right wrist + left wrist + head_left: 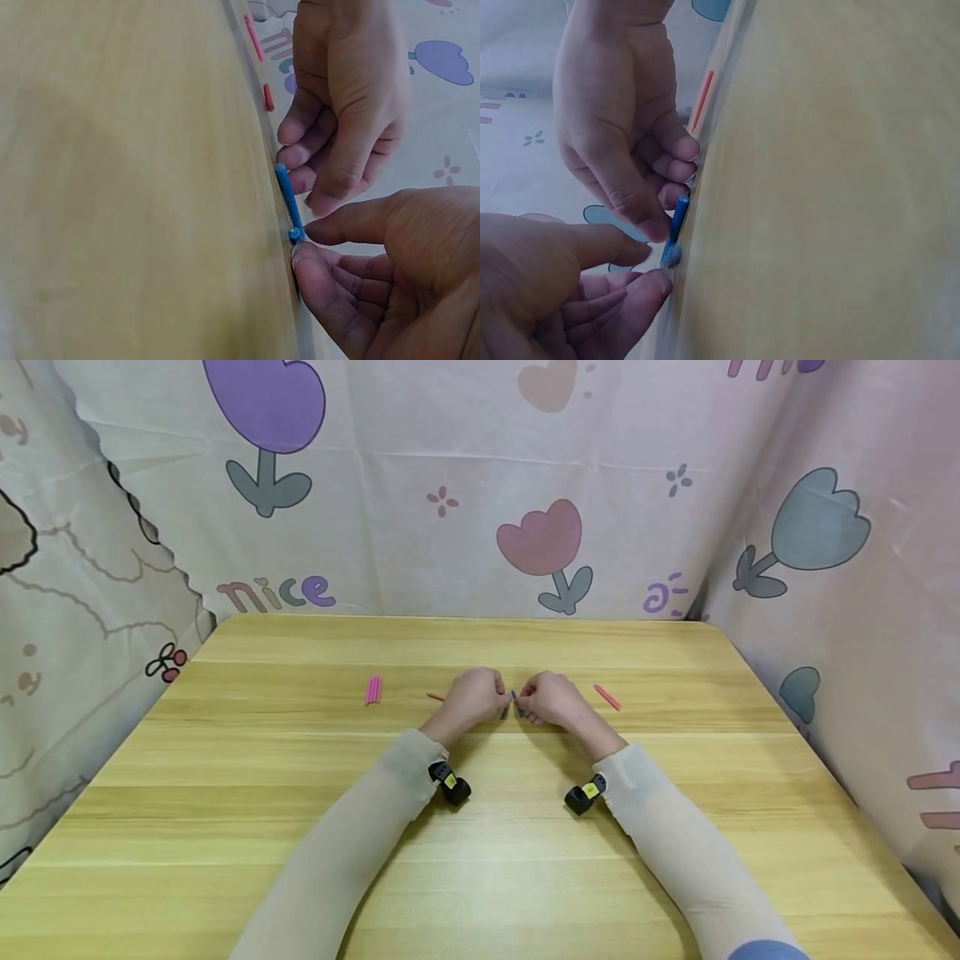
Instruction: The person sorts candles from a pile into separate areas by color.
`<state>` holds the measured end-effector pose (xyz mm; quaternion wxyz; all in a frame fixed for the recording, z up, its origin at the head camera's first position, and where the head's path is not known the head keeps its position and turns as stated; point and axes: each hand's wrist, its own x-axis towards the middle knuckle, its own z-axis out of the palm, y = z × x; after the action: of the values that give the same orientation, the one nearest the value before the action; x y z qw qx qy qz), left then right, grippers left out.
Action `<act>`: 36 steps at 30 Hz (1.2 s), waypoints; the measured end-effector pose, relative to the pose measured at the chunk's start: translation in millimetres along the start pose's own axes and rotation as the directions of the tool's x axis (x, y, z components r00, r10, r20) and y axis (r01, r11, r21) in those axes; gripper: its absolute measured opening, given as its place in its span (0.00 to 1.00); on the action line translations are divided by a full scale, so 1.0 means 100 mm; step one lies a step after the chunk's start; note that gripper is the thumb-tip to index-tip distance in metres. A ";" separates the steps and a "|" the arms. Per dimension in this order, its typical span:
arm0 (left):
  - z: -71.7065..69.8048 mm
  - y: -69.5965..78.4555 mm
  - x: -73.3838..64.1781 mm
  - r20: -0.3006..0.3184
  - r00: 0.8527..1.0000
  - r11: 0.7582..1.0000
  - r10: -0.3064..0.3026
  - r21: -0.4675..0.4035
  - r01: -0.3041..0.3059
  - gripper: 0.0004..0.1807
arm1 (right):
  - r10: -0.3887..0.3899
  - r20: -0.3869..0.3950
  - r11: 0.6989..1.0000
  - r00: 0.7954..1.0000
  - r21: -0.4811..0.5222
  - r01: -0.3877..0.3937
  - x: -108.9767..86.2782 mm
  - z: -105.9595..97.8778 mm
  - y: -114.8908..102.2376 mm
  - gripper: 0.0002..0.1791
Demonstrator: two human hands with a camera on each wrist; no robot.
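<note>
In the head view my left hand (477, 695) and right hand (553, 697) meet over the middle of the table, fingertips a short way apart. Slim crayon-like blue sticks lie between them. My left fingertips (658, 281) pinch one blue stick (670, 256), which stands close to the tabletop. The thumb and index finger of my right hand hold another blue stick (295, 234), seen end-on in the right wrist view. The two blue sticks are side by side and nearly touch; whether they do I cannot tell. The fingers partly hide both.
Several pink sticks (373, 690) lie together to the left on the wooden table (480, 860). A red stick (435, 697) pokes out beside my left hand, partly hidden. Another coral-red stick (607, 697) lies right of my right hand. A printed curtain (420, 527) hangs behind the table.
</note>
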<state>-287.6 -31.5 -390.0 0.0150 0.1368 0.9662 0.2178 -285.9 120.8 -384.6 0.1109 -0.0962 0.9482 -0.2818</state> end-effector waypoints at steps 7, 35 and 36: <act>-0.04 -0.03 -0.02 0.049 0.999 0.996 0.006 -0.085 -0.002 0.04 | 0.007 0.007 1.000 1.000 0.003 -0.007 -0.01 0.00 -0.02 0.08; 0.02 -0.13 -0.05 0.148 0.980 0.991 0.135 -0.042 -0.131 0.10 | -0.016 0.022 1.000 1.000 -0.008 0.016 -0.05 -0.01 -0.03 0.09; 0.02 -0.13 -0.05 0.153 0.978 0.990 0.140 -0.041 -0.135 0.09 | -0.016 0.018 1.000 1.000 -0.015 0.016 -0.05 -0.01 -0.03 0.09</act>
<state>-285.7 -43.3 -397.2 0.0773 0.2197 0.9469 0.2215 -281.4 119.8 -381.0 0.1164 -0.1071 0.9484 -0.2747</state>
